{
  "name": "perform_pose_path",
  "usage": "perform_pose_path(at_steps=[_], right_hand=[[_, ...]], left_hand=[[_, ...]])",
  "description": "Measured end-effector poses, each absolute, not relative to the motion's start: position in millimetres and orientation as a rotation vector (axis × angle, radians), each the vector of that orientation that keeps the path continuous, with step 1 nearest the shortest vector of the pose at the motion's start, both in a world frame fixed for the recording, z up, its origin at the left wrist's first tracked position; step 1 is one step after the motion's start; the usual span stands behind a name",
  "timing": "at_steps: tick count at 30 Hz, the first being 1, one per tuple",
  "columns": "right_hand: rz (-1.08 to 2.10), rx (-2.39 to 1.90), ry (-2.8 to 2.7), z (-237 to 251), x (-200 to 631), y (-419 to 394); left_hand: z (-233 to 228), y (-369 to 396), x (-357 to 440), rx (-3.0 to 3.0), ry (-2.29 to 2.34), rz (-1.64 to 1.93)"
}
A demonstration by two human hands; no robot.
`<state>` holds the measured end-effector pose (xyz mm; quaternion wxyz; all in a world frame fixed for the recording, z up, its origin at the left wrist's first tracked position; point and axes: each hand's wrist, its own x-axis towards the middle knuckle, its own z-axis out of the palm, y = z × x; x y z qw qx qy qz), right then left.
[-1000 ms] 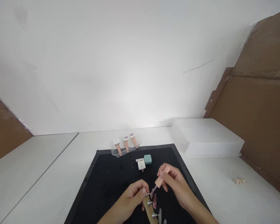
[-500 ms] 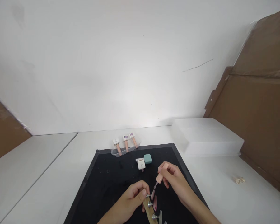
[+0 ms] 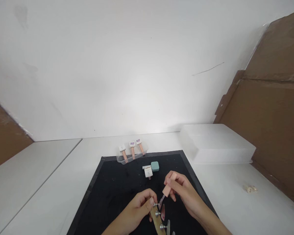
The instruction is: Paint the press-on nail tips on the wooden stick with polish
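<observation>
My left hand is closed around the top end of a wooden nail tip stand, which carries false nails on small metal posts. One false nail is pinkish; a lower one looks pale and translucent. In my right hand a nail polish brush is pinched by its peach cap handle. Its bristles point down and left and appear to touch the topmost nail, which is partly covered by them. An uncapped white square polish bottle lies beyond the hands, beside a mint-green square item.
A clear tray with three peach-capped polish bottles sits at the back edge of the black mat. To the right stand a translucent white box and small beige pieces. Brown cardboard flanks the table.
My right hand has shifted slightly down and left, bringing the brush bristles onto the topmost false nail. The left hand and stand stay nearly in place.
</observation>
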<state>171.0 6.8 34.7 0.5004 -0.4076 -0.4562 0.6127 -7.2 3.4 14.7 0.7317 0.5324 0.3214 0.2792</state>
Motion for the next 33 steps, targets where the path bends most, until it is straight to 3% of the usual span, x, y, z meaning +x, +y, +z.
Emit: perform_pose_path(at_steps=[14, 25, 33], right_hand=[[1.389, -1.209, -1.088, 22.1, 174.6, 16.0], [1.326, -0.943, -1.063, 27.8, 174.9, 8.2], [1.367, -0.858, -1.233, 19.1, 173.5, 5.2]], left_hand=[[4.5, 4.6, -9.2, 1.135, 0.690, 0.617], [6.5, 9.9, -12.5, 0.492, 0.736, 0.732], [2.6, 12.2, -10.0, 0.340, 0.734, 0.693]])
